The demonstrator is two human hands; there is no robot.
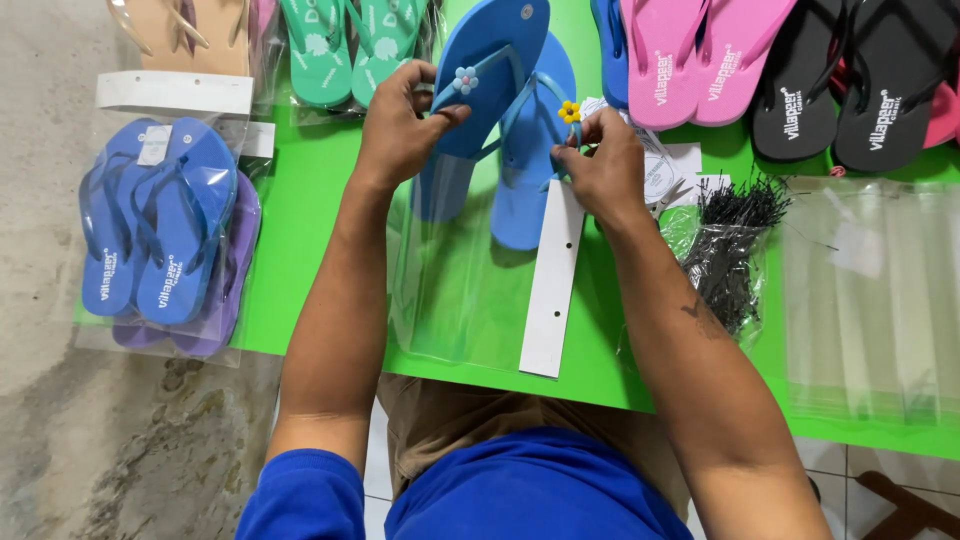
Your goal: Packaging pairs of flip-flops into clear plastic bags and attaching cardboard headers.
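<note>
Two blue flip-flops [530,190] lie side by side on the green table [310,230], their heels partly inside a clear plastic bag [450,300]. My left hand [400,125] grips the strap of the left one beside a small blue flower charm [465,79]. On the strap of the right one, my right hand [600,165] pinches just below a yellow flower charm [569,111]. A white card strip with holes [553,290] lies under my right wrist.
Bagged blue and purple flip-flops [160,235] sit at the left. Green [350,45], pink [690,55] and black [850,80] pairs line the far edge. A bag of black plastic ties [730,240] and stacked clear bags [870,300] lie at the right.
</note>
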